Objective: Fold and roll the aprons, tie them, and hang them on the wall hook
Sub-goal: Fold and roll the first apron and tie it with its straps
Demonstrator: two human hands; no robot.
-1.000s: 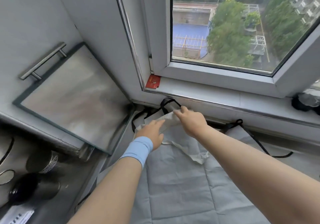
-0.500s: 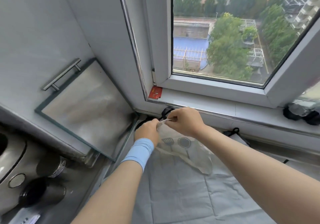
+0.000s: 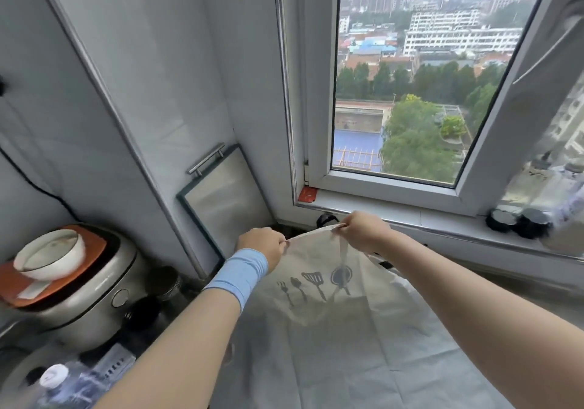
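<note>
A white bowl sits on the rice cooker at left. A framed metal board leans against the wall beside the window.

Home kitchen: rice cooker, bowl, high-rise window.

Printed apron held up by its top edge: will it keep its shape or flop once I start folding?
Likely floppy: the apron sags in soft creases below the left hand and right hand. Probably light, since fingertip pinches hold it. Its loose strap dangles and may tangle.
</note>
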